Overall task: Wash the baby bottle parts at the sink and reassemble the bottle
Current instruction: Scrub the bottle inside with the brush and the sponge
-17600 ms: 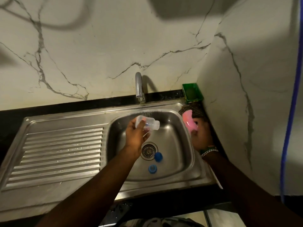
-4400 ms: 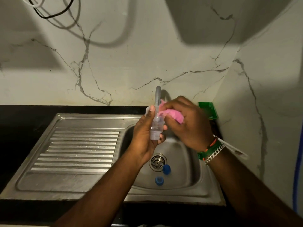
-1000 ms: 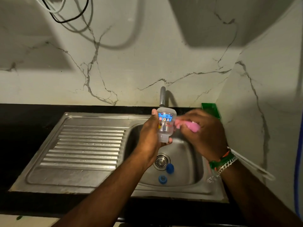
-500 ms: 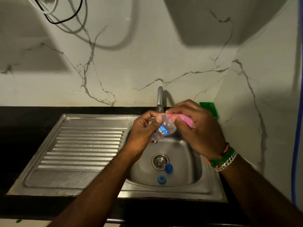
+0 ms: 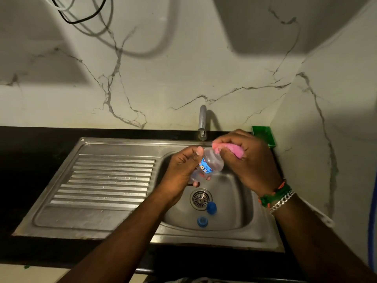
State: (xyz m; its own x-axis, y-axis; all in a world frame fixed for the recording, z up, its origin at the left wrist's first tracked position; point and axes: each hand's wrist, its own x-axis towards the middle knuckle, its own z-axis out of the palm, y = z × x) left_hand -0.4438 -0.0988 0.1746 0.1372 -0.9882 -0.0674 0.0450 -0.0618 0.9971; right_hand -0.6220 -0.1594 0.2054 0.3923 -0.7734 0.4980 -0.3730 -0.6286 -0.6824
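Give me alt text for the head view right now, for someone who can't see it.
Over a steel sink, the left hand holds a small clear baby bottle tilted while the right hand presses a pink sponge against its upper end. Two blue bottle parts lie in the basin near the drain; no water is visibly running from the tap.

One bottle, one sponge, two blue caps, one tap.

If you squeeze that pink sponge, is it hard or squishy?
Probably squishy: the pink sponge looks bunched and bent inside the right hand against the bottle. Likely light too, since fingers alone hold it. It may be slippery if wet, but wetness isn't visible.
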